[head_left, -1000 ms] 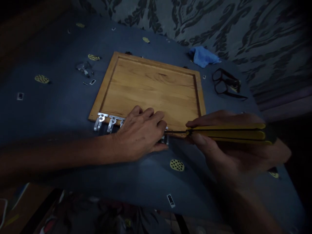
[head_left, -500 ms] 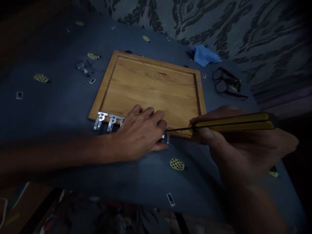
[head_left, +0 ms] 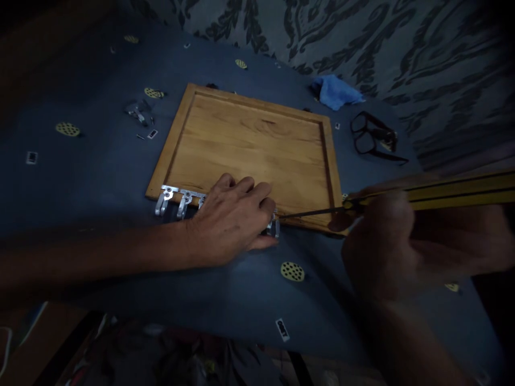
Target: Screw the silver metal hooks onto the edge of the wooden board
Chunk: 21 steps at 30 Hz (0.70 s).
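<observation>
Wooden board [head_left: 249, 145] is lying flat on the table [head_left: 108, 171], its near edge under the left hand [head_left: 233, 225], which is covering part of a row of metal hooks [head_left: 184, 205]; I cannot tell how tightly it is gripping. Alongside, the right hand [head_left: 386, 241] is holding a yellow-handled tool [head_left: 462, 187], its shaft pointing toward the left fingers. Farther back, glasses [head_left: 376, 134] and a blue cloth [head_left: 336, 92] are resting.

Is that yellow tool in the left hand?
No, the right hand grips the tool; the left hand lies over the wooden board.
</observation>
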Motion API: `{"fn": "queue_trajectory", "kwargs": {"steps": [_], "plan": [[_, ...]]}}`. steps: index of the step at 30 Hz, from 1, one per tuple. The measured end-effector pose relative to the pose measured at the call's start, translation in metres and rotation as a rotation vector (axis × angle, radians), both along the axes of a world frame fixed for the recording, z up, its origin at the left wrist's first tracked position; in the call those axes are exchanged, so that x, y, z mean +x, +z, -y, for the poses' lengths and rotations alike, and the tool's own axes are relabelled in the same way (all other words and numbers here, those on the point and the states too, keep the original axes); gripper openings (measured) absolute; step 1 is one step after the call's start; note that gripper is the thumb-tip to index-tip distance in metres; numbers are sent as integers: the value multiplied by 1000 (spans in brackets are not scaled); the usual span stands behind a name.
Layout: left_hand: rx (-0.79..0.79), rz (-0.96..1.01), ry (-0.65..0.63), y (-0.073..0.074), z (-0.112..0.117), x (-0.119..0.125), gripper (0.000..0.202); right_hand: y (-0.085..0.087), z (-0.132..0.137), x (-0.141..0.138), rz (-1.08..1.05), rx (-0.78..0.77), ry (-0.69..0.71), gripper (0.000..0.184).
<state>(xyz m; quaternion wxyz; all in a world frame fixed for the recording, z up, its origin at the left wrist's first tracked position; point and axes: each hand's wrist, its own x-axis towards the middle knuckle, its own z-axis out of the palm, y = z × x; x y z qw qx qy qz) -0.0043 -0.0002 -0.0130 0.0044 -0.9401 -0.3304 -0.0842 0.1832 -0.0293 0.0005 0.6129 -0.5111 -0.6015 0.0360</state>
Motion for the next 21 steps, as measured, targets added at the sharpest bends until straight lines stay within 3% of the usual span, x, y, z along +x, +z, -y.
{"fn": "queue_trajectory", "kwargs": {"steps": [6, 12, 15, 21], "plan": [[-39, -21, -14, 3, -1, 0, 45, -9, 0, 7, 126, -7, 35, 16], [-65, -40, -4, 4, -1, 2, 47, -13, -3, 8, 115, 31, 122, 1], [-59, -42, -5, 3, 0, 2, 48, -12, -3, 9, 171, 0, 113, 12], [-22, -28, -16, 2, 0, 1, 46, -12, 0, 19, 269, -66, 156, 6]]}}
